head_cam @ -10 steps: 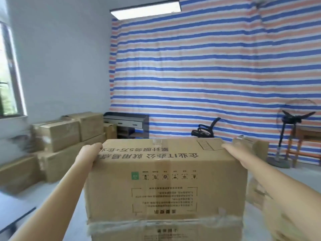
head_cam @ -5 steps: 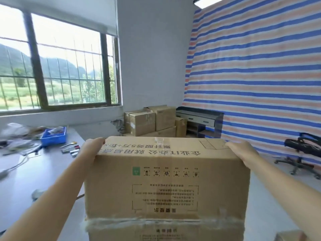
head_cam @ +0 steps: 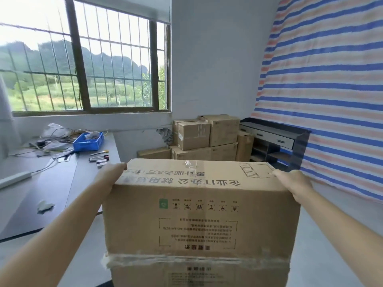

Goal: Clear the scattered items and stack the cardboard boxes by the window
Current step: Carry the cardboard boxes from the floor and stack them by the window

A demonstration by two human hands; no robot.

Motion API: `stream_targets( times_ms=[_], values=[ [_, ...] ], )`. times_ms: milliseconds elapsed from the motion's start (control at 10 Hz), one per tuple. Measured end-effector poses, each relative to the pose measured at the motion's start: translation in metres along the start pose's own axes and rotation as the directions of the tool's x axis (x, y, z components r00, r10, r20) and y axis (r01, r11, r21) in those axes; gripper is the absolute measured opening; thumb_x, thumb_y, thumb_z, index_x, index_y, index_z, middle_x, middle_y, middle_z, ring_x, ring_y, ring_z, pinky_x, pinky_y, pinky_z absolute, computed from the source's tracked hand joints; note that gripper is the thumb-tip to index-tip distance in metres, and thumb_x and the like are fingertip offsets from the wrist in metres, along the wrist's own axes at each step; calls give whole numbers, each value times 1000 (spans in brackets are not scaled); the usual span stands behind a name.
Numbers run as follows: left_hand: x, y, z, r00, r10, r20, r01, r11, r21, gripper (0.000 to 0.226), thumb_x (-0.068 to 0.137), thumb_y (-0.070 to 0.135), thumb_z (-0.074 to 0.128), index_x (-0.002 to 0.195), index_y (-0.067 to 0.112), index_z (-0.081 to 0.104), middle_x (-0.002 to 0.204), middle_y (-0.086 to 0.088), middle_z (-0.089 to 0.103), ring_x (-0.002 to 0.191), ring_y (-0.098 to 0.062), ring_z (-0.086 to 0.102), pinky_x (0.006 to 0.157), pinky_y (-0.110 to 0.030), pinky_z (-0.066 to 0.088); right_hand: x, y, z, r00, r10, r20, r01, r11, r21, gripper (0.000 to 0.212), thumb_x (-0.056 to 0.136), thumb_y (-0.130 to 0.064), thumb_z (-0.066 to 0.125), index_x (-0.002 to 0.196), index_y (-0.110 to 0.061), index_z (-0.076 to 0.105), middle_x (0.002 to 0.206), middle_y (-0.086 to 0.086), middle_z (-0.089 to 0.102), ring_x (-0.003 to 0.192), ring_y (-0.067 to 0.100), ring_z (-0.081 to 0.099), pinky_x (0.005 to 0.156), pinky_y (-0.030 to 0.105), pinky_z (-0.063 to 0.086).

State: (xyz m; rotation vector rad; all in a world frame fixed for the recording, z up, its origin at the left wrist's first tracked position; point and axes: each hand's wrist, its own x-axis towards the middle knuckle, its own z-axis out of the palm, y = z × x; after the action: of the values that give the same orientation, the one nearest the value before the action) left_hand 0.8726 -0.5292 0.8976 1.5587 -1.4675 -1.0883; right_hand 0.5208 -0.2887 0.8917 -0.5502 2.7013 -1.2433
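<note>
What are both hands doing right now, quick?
Left hand: open, pressed flat on the box's left side.
Right hand: open, pressed flat on its right side.

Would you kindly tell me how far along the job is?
Done: several cardboard boxes sit stacked in the corner right of the window. In hand: the left hand and right hand carry a printed box between them. Left: markers, cables and a blue tray lie scattered on the desk.

The upside-down print on the cardboard box (head_cam: 199, 220) reads "企业IT办公" and "累计服务5万+" on top and "重要提示" on its near face, below a green square label (head_cam: 163, 204) and handling pictograms (head_cam: 205, 207).
</note>
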Motion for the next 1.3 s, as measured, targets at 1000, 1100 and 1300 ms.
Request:
stream_targets(
  times_ms=[1000,1100,1300],
  values=[
    [307,21,274,995,-75,-68,90,963,255,49,88,38,50,117,-1,57,121,-20,55,110,-36,48,90,-39,42,368,-44,225,984,144,101,-139,989,-53,33,90,-30,53,101,1,55,93,16,54,84,33,49,69,32,37],
    [333,31,295,990,-108,-93,130,951,279,47,88,38,49,117,1,56,123,-19,54,112,-36,47,87,-37,40,411,-54,247,977,127,168,-120,991,-53,30,90,-29,53,98,-1,55,92,15,56,84,32,51,68,32,37],
    [394,55,350,966,-186,-179,240,902,358,49,88,39,46,123,6,54,130,-18,51,118,-35,44,95,-38,40,526,-73,308,936,62,347,-26,994,-107,28,92,-30,49,94,-4,58,79,10,56,72,24,52,56,28,33]
  ],
)
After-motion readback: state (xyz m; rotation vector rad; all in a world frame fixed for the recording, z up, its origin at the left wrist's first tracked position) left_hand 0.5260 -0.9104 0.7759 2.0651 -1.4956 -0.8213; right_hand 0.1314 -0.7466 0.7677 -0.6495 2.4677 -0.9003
